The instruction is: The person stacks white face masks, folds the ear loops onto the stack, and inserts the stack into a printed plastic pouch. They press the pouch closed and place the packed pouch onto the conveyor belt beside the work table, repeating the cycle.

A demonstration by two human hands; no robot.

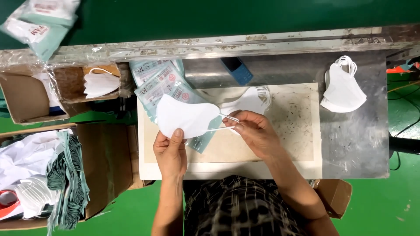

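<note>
Face mask (186,116), white and folded flat, hung above the stained white work board (302,126), pinched at its lower edge by the left hand (169,150). The right hand (253,131) had its fingertips closed on the mask's ear loop (225,122), pulled sideways. Under the mask lay clear printed pouches (159,83). Beyond it rested another folded mask (249,101). Far right of the mask, a small stack of masks (343,89) sat on the metal table (354,140).

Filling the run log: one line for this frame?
left hand: holds white mask | right hand: pinches ear loop | packets behind
</note>
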